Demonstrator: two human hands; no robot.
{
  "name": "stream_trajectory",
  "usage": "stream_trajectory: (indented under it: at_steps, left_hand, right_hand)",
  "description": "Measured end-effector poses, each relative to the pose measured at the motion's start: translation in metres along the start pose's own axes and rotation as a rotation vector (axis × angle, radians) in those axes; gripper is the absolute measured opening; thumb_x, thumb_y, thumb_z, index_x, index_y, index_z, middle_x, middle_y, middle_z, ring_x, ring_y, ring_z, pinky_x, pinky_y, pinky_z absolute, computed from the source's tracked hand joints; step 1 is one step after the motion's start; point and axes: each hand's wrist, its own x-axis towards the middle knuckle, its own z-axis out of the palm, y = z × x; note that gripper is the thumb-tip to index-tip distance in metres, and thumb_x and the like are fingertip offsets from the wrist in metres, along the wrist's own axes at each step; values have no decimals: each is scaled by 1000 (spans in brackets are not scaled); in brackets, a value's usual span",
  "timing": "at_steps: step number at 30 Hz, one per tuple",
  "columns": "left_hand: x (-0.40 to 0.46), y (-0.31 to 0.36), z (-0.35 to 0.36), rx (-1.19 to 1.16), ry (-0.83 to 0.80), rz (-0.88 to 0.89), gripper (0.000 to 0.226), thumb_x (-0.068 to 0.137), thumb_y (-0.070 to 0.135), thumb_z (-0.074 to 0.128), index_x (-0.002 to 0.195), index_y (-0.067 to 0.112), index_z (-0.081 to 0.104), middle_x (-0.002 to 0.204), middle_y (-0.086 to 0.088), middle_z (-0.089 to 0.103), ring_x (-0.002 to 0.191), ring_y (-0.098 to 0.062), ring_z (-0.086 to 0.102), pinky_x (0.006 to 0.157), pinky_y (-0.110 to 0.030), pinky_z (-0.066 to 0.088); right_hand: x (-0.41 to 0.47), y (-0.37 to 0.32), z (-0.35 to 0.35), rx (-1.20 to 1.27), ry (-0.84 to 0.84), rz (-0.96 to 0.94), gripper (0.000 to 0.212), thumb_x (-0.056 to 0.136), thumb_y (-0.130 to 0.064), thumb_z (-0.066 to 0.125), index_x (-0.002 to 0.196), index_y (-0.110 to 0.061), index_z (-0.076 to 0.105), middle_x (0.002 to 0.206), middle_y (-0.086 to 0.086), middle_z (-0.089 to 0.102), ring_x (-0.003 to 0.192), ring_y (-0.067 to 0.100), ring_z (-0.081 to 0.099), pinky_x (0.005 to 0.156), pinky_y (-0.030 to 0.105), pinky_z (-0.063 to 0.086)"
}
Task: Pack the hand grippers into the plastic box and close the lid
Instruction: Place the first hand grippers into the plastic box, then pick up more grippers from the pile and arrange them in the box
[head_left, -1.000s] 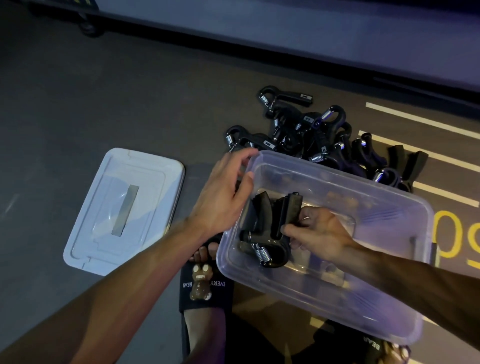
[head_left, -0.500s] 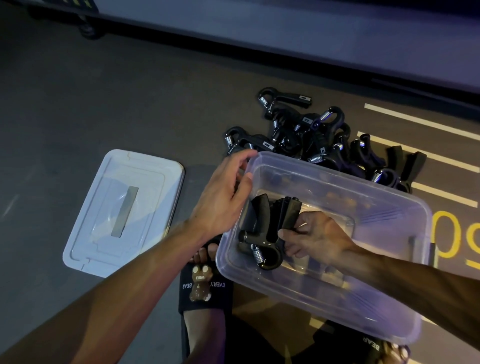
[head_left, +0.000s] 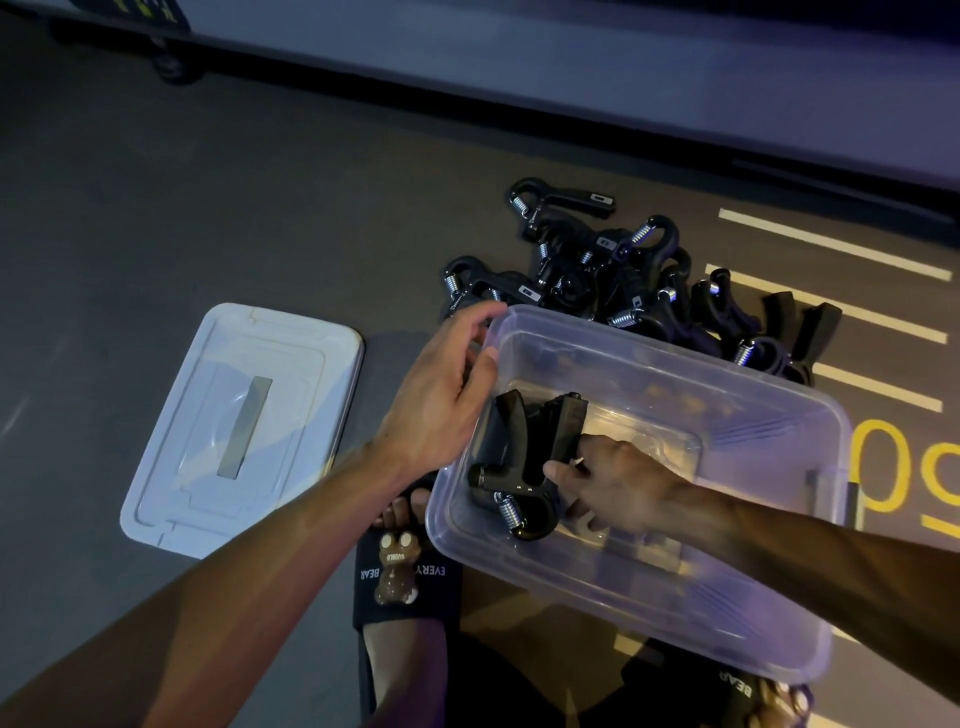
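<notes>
A clear plastic box (head_left: 675, 358) sits tilted on the dark floor over my feet. My left hand (head_left: 441, 384) grips its near-left corner, thumb inside the rim and fingers outside. Inside the box, my right hand (head_left: 623, 483) holds a black hand gripper (head_left: 519, 467) with a steel spring by one handle, close to the left wall. A pile of several more black hand grippers (head_left: 623, 280) lies on the floor just beyond the box. The white lid (head_left: 244, 426) lies flat on the floor to the left, apart from the box.
My feet in black slippers, one with a brown bear charm (head_left: 397, 571), are under the box's near side. White lines (head_left: 831, 244) and yellow markings (head_left: 883, 467) are painted on the floor at right. A raised ledge (head_left: 519, 57) runs along the far side.
My right hand has settled the hand gripper slightly lower and closer to the box's left wall. The left hand has stayed on the corner.
</notes>
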Motion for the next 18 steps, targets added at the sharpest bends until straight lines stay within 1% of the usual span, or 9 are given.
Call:
stream_trajectory:
  at_steps: [3, 4, 5, 7, 10, 12, 15, 16, 18]
  left_hand:
    - [-1, 1, 0, 3, -4, -4, 40, 109, 22, 42, 149, 26, 40, 112, 4, 61, 82, -17, 60, 71, -22, 48]
    - [-1, 2, 0, 0, -6, -6, 40, 109, 22, 42, 148, 26, 40, 108, 3, 61, 79, -17, 59, 68, -20, 47]
    - [-1, 2, 1, 0, -7, -7, 40, 109, 22, 42, 148, 26, 40, 105, 2, 61, 79, -17, 58, 67, -18, 45]
    - [-1, 3, 1, 7, -12, -8, 40, 109, 22, 41, 149, 27, 40, 108, 3, 62, 82, -13, 59, 69, -17, 43]
    - [-1, 3, 0, 13, -15, -10, 40, 109, 22, 41, 149, 27, 39, 118, 8, 60, 90, -7, 60, 72, -14, 43]
    - [-1, 3, 0, 13, -13, -9, 41, 108, 22, 41, 149, 28, 40, 116, 6, 60, 87, -10, 60, 70, -12, 43]
    - [-1, 4, -1, 3, -16, -12, 41, 108, 22, 41, 149, 27, 40, 111, 4, 61, 82, -13, 59, 68, -13, 43]
    - [-1, 3, -1, -1, -17, -13, 41, 108, 22, 41, 149, 27, 40, 110, 3, 61, 82, -14, 59, 69, -15, 44]
    - [-1, 3, -1, -11, -18, -14, 41, 108, 21, 42, 148, 28, 41, 104, -2, 62, 81, -17, 59, 70, -23, 48]
  right_hand:
    - [-2, -5, 4, -24, -24, 14, 40, 99, -52, 46, 107, -14, 55, 105, 9, 71, 89, 24, 71, 84, 44, 59]
    - [-3, -7, 4, -48, -24, 8, 40, 100, -51, 44, 106, -12, 53, 107, 9, 70, 89, 23, 69, 80, 41, 58]
    - [-5, -10, 3, -88, -21, -1, 39, 101, -49, 42, 105, -12, 51, 107, 8, 68, 88, 22, 67, 73, 34, 56]
    - [-8, -12, 2, -164, -14, -21, 34, 103, -48, 39, 103, -14, 46, 102, 7, 63, 83, 20, 60, 59, 25, 42]
    - [-9, -12, 0, -193, -23, -40, 34, 103, -49, 38, 102, -15, 43, 97, 5, 58, 79, 19, 56, 55, 21, 35]
    - [-9, -11, -3, -192, -39, -52, 34, 102, -51, 38, 102, -18, 45, 95, 2, 59, 79, 16, 57, 57, 21, 38]
    - [-11, -9, -13, -254, -76, -63, 39, 100, -57, 38, 103, -21, 54, 101, 1, 64, 93, 19, 63, 78, 32, 49]
    - [-11, -9, -20, -333, -80, -72, 41, 99, -59, 38, 99, -23, 56, 101, 2, 65, 95, 21, 63, 83, 35, 50]
    - [-15, -13, -39, -459, -82, -112, 41, 98, -58, 41, 79, -25, 57, 90, 0, 65, 87, 21, 63, 82, 38, 53]
